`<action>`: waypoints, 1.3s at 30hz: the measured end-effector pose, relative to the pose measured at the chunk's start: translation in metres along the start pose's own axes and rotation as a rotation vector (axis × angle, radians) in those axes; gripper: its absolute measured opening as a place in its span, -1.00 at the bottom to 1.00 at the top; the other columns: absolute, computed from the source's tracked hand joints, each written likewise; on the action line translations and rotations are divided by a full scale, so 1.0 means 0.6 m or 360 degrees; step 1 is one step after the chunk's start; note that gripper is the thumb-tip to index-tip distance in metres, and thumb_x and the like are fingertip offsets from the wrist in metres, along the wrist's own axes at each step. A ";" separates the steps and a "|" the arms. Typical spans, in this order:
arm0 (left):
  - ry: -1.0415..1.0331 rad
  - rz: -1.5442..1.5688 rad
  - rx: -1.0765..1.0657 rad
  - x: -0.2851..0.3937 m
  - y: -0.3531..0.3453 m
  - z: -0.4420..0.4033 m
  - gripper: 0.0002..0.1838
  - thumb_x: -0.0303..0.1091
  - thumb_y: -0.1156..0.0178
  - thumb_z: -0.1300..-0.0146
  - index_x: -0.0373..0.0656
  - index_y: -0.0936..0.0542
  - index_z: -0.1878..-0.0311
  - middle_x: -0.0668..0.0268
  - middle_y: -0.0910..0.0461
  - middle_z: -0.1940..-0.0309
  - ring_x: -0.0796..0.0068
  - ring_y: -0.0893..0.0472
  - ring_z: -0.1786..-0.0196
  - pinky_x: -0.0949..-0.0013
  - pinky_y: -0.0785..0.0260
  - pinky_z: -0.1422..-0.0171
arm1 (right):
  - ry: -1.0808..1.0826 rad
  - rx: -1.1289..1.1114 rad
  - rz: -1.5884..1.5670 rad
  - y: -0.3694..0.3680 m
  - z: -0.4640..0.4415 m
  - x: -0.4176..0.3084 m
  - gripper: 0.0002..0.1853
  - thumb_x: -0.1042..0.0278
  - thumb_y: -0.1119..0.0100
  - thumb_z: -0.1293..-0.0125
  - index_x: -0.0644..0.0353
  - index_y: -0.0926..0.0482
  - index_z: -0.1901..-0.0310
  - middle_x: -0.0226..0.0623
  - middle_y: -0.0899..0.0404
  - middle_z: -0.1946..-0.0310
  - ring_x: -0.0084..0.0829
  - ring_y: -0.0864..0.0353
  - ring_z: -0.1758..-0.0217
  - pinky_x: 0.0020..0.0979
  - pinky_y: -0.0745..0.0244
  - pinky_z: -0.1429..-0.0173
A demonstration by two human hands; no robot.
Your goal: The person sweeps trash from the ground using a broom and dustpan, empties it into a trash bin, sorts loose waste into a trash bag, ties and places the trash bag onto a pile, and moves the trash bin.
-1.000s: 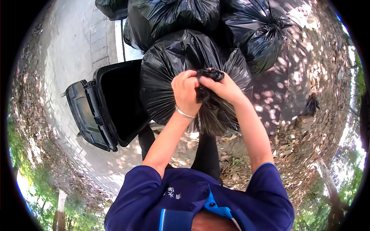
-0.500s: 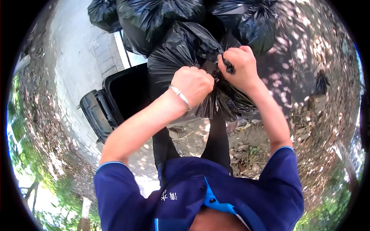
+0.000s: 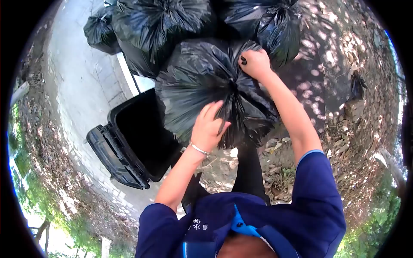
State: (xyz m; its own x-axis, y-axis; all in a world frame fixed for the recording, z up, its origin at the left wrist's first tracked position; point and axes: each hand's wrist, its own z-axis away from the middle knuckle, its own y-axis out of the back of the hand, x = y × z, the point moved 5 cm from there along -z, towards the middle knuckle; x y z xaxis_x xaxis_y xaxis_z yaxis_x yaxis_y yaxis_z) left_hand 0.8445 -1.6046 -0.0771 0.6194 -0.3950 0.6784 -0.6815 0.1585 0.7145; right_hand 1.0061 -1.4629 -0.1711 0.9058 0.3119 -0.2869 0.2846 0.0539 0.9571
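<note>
A large full black garbage bag (image 3: 193, 81) stands in front of me, its top gathered into a tight knot near its middle. My left hand (image 3: 209, 124), a bracelet on its wrist, rests at the bag's near side with its fingers apart and nothing held. My right hand (image 3: 256, 64) is closed at the bag's upper right, round a twist of black plastic that shows between thumb and fingers. Whether that twist is part of the big bag cannot be made out.
Left of the bag lies an open black bin (image 3: 144, 129) with its lid (image 3: 116, 157) folded back. More full black bags (image 3: 163, 26) crowd the far side, one (image 3: 101, 32) at the far left. A small black bag (image 3: 357, 86) lies among dry leaves at the right.
Both hands were together at the bag's gathered top. My left hand has let go, opened and dropped nearer me; my right hand has moved up and away, still closed.
</note>
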 end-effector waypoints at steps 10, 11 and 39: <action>0.0709 0.1096 -0.0151 -0.090 -0.060 -0.104 -0.66 -0.42 -0.22 0.11 -0.25 -0.47 0.19 0.43 -0.44 0.45 0.73 -0.36 0.44 0.64 -0.25 0.34 | -0.0156 0.0338 -0.1125 0.127 0.104 -0.056 -0.90 0.46 -0.04 -0.02 0.30 -0.39 0.51 -0.16 -0.39 0.50 -0.22 -0.41 0.40 -0.38 -0.31 0.30; 0.0470 0.0834 -0.0259 -0.070 -0.053 -0.111 -0.62 -0.43 -0.22 0.21 -0.20 -0.47 0.21 0.35 -0.44 0.45 0.60 -0.41 0.46 0.55 -0.29 0.34 | -0.0091 0.0443 -0.1187 0.138 0.112 -0.079 -0.92 0.49 -0.05 -0.01 0.30 -0.40 0.50 -0.17 -0.39 0.48 -0.23 -0.41 0.39 -0.40 -0.32 0.28; -0.0212 0.0040 -0.0103 -0.040 -0.032 -0.071 -0.66 -0.62 -0.06 0.33 -0.13 -0.42 0.34 0.28 -0.43 0.43 0.30 -0.44 0.35 0.41 -0.29 0.30 | -0.0207 -0.0816 -0.1842 0.006 0.064 -0.115 -0.87 0.45 0.15 -0.17 0.26 -0.38 0.29 -0.31 -0.45 0.41 -0.54 -0.41 0.26 -0.54 -0.29 0.12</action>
State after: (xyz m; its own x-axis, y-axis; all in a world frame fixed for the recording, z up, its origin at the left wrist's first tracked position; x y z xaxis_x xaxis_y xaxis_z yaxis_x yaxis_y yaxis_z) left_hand 0.8591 -1.5594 -0.0997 0.5426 -0.5059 0.6706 -0.6668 0.2261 0.7101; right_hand 0.9564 -1.5208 -0.1493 0.2429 -0.2558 -0.9357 0.7990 0.5997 0.0435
